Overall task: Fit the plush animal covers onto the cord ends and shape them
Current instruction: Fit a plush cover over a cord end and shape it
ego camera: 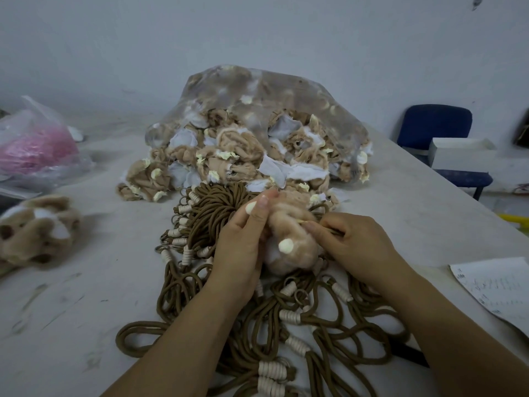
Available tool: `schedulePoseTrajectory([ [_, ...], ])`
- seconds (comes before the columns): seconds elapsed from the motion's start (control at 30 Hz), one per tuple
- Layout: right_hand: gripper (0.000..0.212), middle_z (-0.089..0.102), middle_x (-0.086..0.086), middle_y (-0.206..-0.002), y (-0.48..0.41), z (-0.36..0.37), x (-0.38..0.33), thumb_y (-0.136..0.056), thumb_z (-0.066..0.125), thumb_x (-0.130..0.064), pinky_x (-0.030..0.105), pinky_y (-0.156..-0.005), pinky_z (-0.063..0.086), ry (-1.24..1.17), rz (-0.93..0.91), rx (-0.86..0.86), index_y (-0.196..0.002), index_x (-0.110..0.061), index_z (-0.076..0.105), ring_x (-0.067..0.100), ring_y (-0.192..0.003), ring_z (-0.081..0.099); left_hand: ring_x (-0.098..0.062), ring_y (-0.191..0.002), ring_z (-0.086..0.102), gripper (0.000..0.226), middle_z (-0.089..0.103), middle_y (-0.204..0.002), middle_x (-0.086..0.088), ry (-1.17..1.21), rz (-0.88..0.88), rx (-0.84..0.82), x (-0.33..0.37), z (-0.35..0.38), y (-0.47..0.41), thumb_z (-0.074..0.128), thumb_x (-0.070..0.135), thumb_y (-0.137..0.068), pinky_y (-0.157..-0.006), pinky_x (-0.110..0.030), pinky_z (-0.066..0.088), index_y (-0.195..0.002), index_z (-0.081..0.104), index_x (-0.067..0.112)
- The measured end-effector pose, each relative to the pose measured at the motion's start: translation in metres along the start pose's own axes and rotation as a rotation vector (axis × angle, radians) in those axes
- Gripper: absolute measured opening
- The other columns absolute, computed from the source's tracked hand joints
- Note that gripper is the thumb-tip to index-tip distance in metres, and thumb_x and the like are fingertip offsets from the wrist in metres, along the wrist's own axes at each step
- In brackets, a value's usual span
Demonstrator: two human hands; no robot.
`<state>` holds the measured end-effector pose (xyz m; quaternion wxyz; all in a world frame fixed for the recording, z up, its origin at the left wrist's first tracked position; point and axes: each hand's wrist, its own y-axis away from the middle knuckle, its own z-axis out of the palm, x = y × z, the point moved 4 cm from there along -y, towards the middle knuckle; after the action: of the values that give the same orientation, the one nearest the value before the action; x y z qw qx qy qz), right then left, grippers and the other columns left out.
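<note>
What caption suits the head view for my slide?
Left hand grips a tan plush cover while right hand pinches a thin stick, above brown cords.

The light is dim, cool and diffuse, turning the wall [114, 53] and tabletop [86, 296] bluish grey. Shadows are soft and fall rightwards from the loose plush piece [37, 230] and the pink bag [37, 147], which carries a faint sheen but no hard glare. Detail is smeared throughout. The left hand [240, 247], right hand [360, 247] and plush cover [289, 224] are the clearest, yet the thin stick [300, 222] melts into the fur. Writing on the paper [498, 290] is unreadable. Wide-angle distortion tilts the chair [435, 124] and splays the tabletop's edges.
</note>
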<state>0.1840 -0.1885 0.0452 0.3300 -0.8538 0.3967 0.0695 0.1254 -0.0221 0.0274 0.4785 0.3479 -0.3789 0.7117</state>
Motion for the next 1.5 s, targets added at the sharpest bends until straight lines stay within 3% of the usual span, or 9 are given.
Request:
schedulePoseTrajectory([
  [0.17,0.043,0.054,-0.011,-0.074,-0.003,-0.001,0.006,-0.093,0.033,-0.058,0.034,-0.067,0.041,-0.036,-0.025,0.002,-0.079,-0.027,0.059,0.007,-0.071,0.048,-0.021,-0.118,0.062,0.05,0.068,-0.122,-0.009,-0.006,0.01,0.022,-0.002,-0.002,-0.002,0.065,0.043,-0.079,-0.095,-0.031,0.052,-0.119,0.068,0.015],
  [0.37,0.04,0.05,-0.015,-0.081,-0.005,-0.014,0.003,-0.095,0.032,-0.047,0.027,-0.075,0.015,0.232,-0.118,0.225,-0.097,-0.03,0.068,0.009,-0.082,0.034,-0.019,-0.114,0.065,0.048,0.071,-0.116,-0.004,-0.145,0.048,0.046,0.0,-0.006,-0.001,0.065,0.053,-0.079,-0.101,-0.041,0.049,-0.114,0.072,0.02],
  [0.6,0.033,0.055,-0.006,-0.08,-0.004,-0.026,0.004,-0.097,0.039,-0.041,0.03,-0.082,0.019,0.294,-0.215,0.262,-0.097,-0.028,0.069,0.019,-0.084,0.045,-0.021,-0.111,0.066,0.043,0.072,-0.113,-0.006,-0.181,0.052,0.063,0.0,-0.007,0.0,0.064,0.05,-0.082,-0.098,-0.042,0.05,-0.109,0.074,0.019],
  [0.73,0.034,0.056,-0.005,-0.079,-0.005,-0.026,-0.001,-0.097,0.04,-0.04,0.032,-0.082,0.021,0.287,-0.247,0.274,-0.095,-0.025,0.071,0.021,-0.082,0.046,-0.022,-0.099,0.071,0.039,0.075,-0.102,-0.008,-0.206,0.018,0.067,0.0,-0.007,0.001,0.061,0.051,-0.081,-0.082,-0.034,0.056,-0.101,0.077,0.022],
  [0.97,0.035,0.057,-0.008,-0.082,-0.002,-0.01,-0.017,-0.096,0.037,-0.039,0.031,-0.077,0.021,0.229,-0.144,0.231,-0.095,-0.025,0.069,0.018,-0.081,0.048,-0.032,-0.091,0.072,0.058,0.075,-0.091,-0.017,-0.258,-0.023,0.073,-0.003,0.001,0.005,0.059,0.063,-0.072,-0.084,-0.043,0.056,-0.093,0.076,0.011],
  [1.1,0.034,0.063,-0.006,-0.087,0.003,0.001,-0.018,-0.096,0.036,-0.039,0.031,-0.073,0.026,0.153,-0.029,0.198,-0.092,-0.023,0.065,0.018,-0.084,0.055,-0.026,-0.095,0.071,0.061,0.075,-0.094,-0.01,-0.31,-0.018,0.118,0.0,0.001,0.003,0.06,0.066,-0.066,-0.086,-0.043,0.057,-0.1,0.072,0.016],
  [1.27,0.028,0.065,-0.006,-0.093,0.003,0.006,-0.011,-0.101,0.042,-0.033,0.037,-0.077,0.038,0.011,0.068,0.164,-0.096,-0.019,0.065,0.017,-0.087,0.058,-0.003,-0.099,0.063,0.007,0.068,-0.102,0.011,-0.494,0.065,0.086,-0.002,0.0,0.002,0.055,0.044,-0.095,-0.085,-0.033,0.052,-0.094,0.061,0.041],
  [1.4,0.021,0.063,-0.005,-0.084,0.002,-0.007,-0.005,-0.101,0.043,-0.022,0.011,-0.067,0.041,-0.37,0.125,0.219,-0.087,-0.029,0.058,-0.001,-0.078,0.056,-0.003,-0.121,0.048,0.033,0.052,-0.125,0.018,-0.685,0.128,0.024,-0.002,0.004,0.002,0.049,0.064,-0.083,-0.099,-0.031,0.045,-0.113,0.052,0.052],
  [1.5,0.026,0.064,-0.011,-0.082,0.003,-0.012,-0.004,-0.098,0.046,-0.018,0.005,-0.061,0.04,-0.461,0.124,0.202,-0.085,-0.039,0.055,-0.008,-0.075,0.056,0.004,-0.115,0.053,0.057,0.058,-0.123,0.022,-0.614,0.063,-0.02,-0.004,0.007,0.004,0.057,0.07,-0.079,-0.089,-0.014,0.046,-0.128,0.051,0.042],
])
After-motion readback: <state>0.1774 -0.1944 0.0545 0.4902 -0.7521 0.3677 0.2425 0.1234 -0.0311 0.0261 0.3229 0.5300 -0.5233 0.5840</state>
